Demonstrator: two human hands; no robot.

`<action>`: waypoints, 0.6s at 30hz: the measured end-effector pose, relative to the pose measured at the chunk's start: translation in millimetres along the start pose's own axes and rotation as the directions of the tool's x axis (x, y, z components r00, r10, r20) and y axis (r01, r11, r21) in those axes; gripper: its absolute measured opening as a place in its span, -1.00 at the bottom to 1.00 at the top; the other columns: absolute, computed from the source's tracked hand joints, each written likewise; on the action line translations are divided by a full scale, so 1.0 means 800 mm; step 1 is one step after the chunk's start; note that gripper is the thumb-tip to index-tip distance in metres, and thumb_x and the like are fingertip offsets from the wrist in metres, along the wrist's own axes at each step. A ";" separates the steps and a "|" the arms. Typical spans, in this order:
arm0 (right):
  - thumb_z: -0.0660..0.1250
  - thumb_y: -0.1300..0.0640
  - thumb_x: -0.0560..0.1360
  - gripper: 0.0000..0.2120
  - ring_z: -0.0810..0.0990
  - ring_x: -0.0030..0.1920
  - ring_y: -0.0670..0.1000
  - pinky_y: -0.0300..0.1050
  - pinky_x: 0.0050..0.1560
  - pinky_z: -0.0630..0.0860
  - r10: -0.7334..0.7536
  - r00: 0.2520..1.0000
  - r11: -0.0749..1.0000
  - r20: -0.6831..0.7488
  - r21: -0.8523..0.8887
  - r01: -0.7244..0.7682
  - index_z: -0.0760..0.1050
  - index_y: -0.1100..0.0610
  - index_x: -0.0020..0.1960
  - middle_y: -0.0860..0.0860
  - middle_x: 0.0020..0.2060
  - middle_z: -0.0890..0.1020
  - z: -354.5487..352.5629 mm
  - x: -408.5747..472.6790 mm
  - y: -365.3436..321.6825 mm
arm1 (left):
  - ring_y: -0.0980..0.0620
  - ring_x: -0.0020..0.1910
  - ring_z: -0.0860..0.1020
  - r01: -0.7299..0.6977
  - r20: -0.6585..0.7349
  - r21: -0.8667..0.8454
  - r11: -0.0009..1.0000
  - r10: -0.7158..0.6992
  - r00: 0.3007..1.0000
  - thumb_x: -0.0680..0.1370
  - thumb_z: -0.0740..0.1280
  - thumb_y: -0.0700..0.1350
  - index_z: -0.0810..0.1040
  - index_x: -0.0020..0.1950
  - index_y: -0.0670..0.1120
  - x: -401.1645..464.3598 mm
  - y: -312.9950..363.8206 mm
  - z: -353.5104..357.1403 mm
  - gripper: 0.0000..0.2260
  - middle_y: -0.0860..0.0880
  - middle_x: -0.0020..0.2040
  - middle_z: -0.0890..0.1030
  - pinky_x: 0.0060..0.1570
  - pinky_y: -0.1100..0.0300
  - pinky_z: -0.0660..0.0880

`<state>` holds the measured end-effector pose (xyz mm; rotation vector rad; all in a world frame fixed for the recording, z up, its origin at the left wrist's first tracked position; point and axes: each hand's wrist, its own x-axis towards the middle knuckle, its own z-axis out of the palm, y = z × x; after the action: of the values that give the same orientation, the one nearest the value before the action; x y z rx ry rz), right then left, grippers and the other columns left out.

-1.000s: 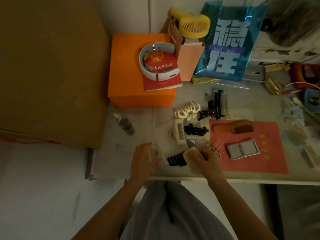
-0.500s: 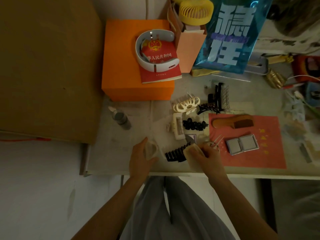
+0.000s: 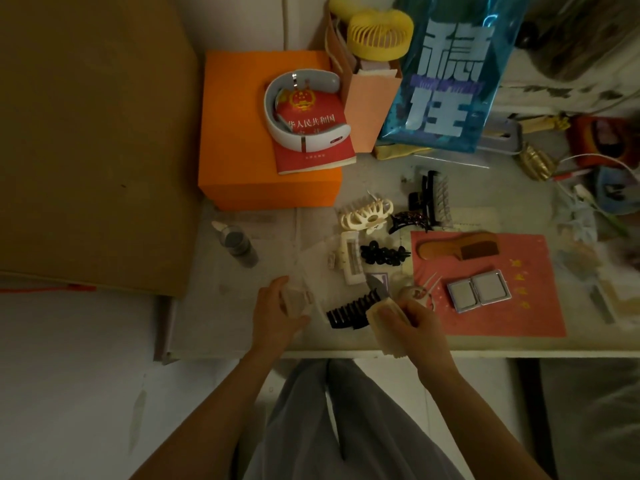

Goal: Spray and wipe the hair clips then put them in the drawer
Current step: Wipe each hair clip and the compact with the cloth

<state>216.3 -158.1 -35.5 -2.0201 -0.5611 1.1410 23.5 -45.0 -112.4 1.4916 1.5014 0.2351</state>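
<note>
My left hand (image 3: pixel 277 315) grips a small pale hair clip (image 3: pixel 295 298) at the table's front edge. My right hand (image 3: pixel 417 320) holds a folded pale cloth (image 3: pixel 382 315) pressed against a black comb-like clip (image 3: pixel 348 310). Beyond them lie more clips: a white rectangular clip (image 3: pixel 351 258), a black beaded clip (image 3: pixel 382 255), a cream claw clip (image 3: pixel 367 214), a dark claw clip (image 3: pixel 410 220) and a tall black clip (image 3: pixel 433 199). A small grey spray bottle (image 3: pixel 237 242) lies on its side to the left. No drawer shows.
An orange box (image 3: pixel 242 133) with a red booklet (image 3: pixel 313 133) and white neck device (image 3: pixel 298 112) stands at the back. A red sheet (image 3: pixel 519 306) carries a wooden comb (image 3: pixel 457 250) and a double mirror (image 3: pixel 479 289). A blue bag (image 3: pixel 446 77), yellow fan (image 3: pixel 379 34) and brown board (image 3: pixel 90 140) stand around.
Both hands stay at the table's front edge with the same clip and cloth. The view has shifted slightly; the cloth sits against the black clip as before.
</note>
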 end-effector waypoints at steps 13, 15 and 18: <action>0.33 0.14 0.54 -0.82 0.55 -0.28 0.11 -0.02 -0.22 0.47 -0.116 0.993 0.975 -0.018 0.187 0.117 0.63 0.19 -0.17 0.27 -0.27 0.60 -0.021 0.010 -0.091 | 0.12 0.12 0.51 -0.248 -0.014 -0.296 0.922 0.255 0.967 0.26 0.61 -0.22 0.38 0.21 0.22 -0.026 0.137 -0.056 -0.32 0.12 0.21 0.46 0.02 0.13 0.57; 0.35 0.14 0.50 -0.83 0.58 -0.30 0.07 -0.13 -0.25 0.52 -0.144 0.990 0.948 -0.004 0.287 0.139 0.65 0.17 -0.20 0.25 -0.27 0.63 -0.032 0.012 -0.120 | 0.10 0.12 0.53 -0.294 0.003 -0.347 0.891 0.315 0.949 0.25 0.61 -0.20 0.42 0.19 0.23 -0.031 0.172 -0.068 -0.34 0.14 0.20 0.49 0.03 0.02 0.59; 0.36 0.08 0.47 -0.80 0.61 -0.23 0.17 0.02 -0.10 0.55 -0.228 0.973 0.896 0.016 0.394 0.204 0.66 0.18 -0.21 0.23 -0.25 0.66 -0.052 0.012 -0.163 | 0.10 0.09 0.59 -0.355 -0.007 -0.399 0.845 0.385 0.923 0.18 0.61 -0.08 0.51 0.13 0.21 -0.038 0.220 -0.086 -0.42 0.11 0.12 0.60 -0.01 -0.01 0.61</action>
<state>255.0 -85.0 74.2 -1.5441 -0.5260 1.0839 83.9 2.8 62.7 1.4264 1.0157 0.6683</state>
